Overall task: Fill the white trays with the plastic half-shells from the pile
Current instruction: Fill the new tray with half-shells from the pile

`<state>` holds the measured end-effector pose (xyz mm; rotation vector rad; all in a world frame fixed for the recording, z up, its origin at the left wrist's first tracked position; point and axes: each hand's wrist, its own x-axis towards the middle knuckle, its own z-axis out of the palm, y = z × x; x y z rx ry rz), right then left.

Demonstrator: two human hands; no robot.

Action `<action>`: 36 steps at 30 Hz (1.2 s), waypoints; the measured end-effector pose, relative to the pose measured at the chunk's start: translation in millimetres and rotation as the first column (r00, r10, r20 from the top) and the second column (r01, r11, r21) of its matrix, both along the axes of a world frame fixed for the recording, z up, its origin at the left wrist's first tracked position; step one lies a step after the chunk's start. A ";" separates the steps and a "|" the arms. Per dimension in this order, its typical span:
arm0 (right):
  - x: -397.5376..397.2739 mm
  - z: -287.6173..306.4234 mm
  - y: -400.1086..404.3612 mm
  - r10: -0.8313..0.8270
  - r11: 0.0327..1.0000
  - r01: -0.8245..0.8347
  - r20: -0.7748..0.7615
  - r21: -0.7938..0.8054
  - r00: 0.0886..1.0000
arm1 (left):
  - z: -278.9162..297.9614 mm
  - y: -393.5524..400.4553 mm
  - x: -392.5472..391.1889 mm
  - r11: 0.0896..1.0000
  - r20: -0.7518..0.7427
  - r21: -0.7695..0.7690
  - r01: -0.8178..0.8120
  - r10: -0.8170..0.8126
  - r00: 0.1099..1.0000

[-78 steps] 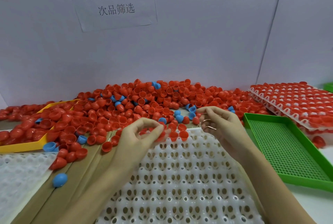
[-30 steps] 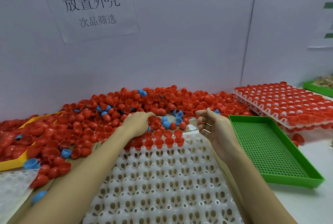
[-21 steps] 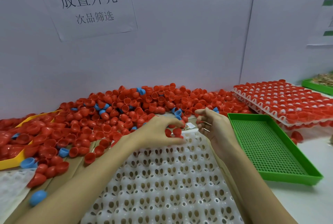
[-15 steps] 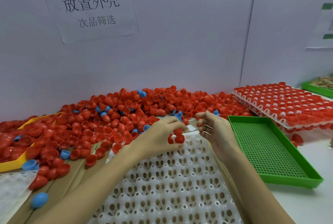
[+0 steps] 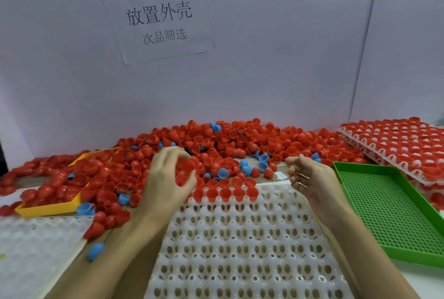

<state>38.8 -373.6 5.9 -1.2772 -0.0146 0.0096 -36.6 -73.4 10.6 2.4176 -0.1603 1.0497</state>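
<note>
Fingers of the left hand (image 5: 168, 178) are curled, clawed round a clutch of red half-shells (image 5: 186, 166) at the near edge of the pile (image 5: 240, 140), just left of centre frame. Half a second ago that hand was over the far edge of the white tray (image 5: 240, 238), fingertips down at the partly filled back row; now it is off the tray and up-left in the heap, and the row it left shows red shells (image 5: 230, 193) seated side by side in their cups. I read that as one placing bout finished and a fresh handful being gathered, so the tray is barely started: only its far row holds shells, and every row nearer the camera is bare.

The right hand (image 5: 310, 178) has hardly shifted. It hovers at the tray's far right corner, fingers curled inward; a trace of red shows between them, so it probably pinches a small shell, though I cannot tell for certain.

The gathered shells lie inside the left palm, between thumb and fingers, touching both. Loose blue half-shells (image 5: 242, 169) sit just right of that hand, between both hands. Filled trays (image 5: 396, 145) are stacked at the right edge, behind a green perforated tray (image 5: 389, 209).
</note>
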 end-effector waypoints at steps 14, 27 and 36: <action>2.2 -0.3 0.7 0.008 1.000 -0.008 0.013 -0.004 1.000 | 18.5 70.3 57.0 0.960 -0.286 0.185 -0.212 0.259 0.922; 5.8 -4.9 1.0 0.032 0.999 -0.033 0.020 0.004 0.999 | -21.7 53.0 128.9 0.996 -0.463 0.070 -0.060 0.086 0.882; 1.6 -4.8 3.6 0.118 0.989 -0.113 0.053 -0.093 0.992 | -5.4 9.5 50.1 0.862 -0.279 -0.455 0.224 -0.377 0.883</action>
